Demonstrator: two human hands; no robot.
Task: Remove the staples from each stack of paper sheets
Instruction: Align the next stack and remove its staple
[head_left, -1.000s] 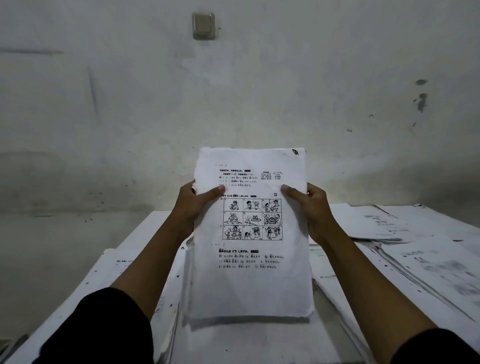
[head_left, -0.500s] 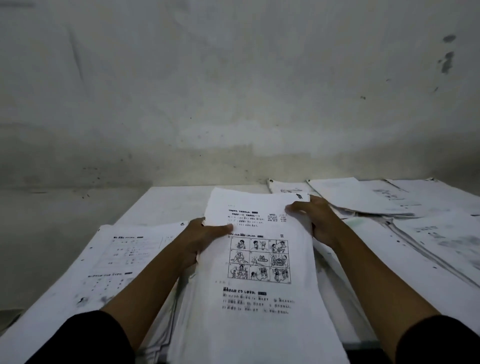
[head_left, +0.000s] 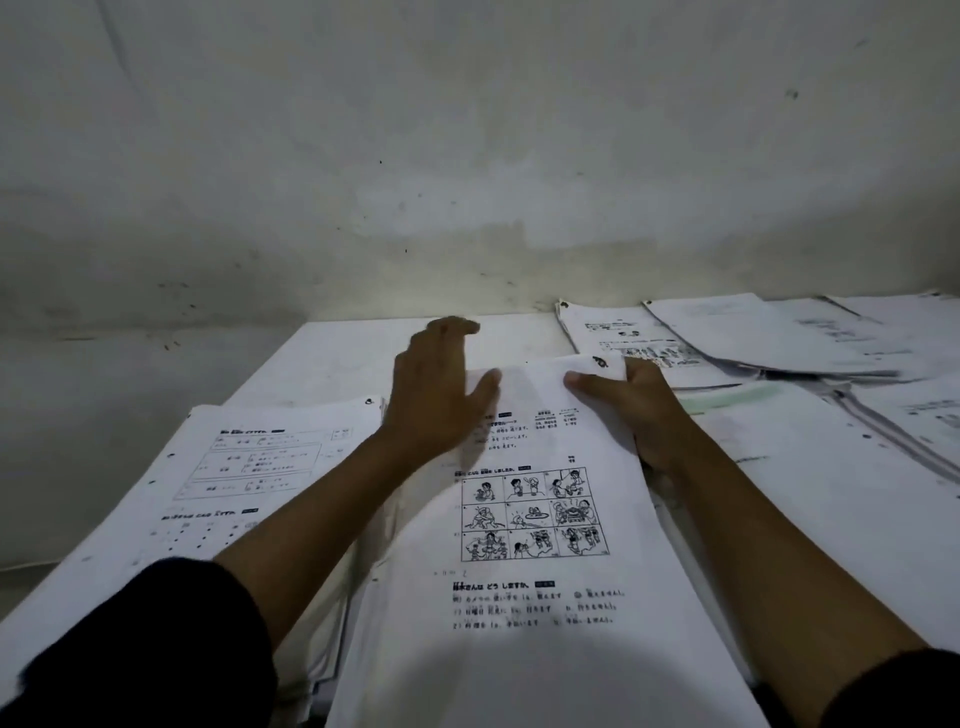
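Since a moment ago, the stack of paper sheets (head_left: 535, 525) has come down from an upright hold to lie flat on the table (head_left: 332, 353), and the left hand (head_left: 436, 395) has let go of its edge. That hand now hovers over the stack's far left corner, at about 11 o'clock from the printed cartoon grid, fingers straight and spread, holding nothing; it is blurred, so I cannot tell whether the palm touches the paper. The right hand (head_left: 639, 410) rests at the stack's far right corner, around 1 o'clock, thumb laid on the top sheet and the remaining fingers hidden under the edge, so it seems to pinch that corner. A small dark mark (head_left: 600, 361) sits just beside the thumb; it may be the staple, though it is too small to be sure.

More papers lie around: a worksheet pile (head_left: 244, 467) at 9 o'clock and a fan of scattered stacks (head_left: 753, 338) toward 2 o'clock.

Judging from this, the staple is not yet out. No remover tool is visible, so prying with bare fingertips could tear the corner or prick a finger. If the right hand lifts the corner while the left is off the stack, the loose sheets could slide and mix with the neighbouring piles. Dim light makes a bent staple leg easy to miss.
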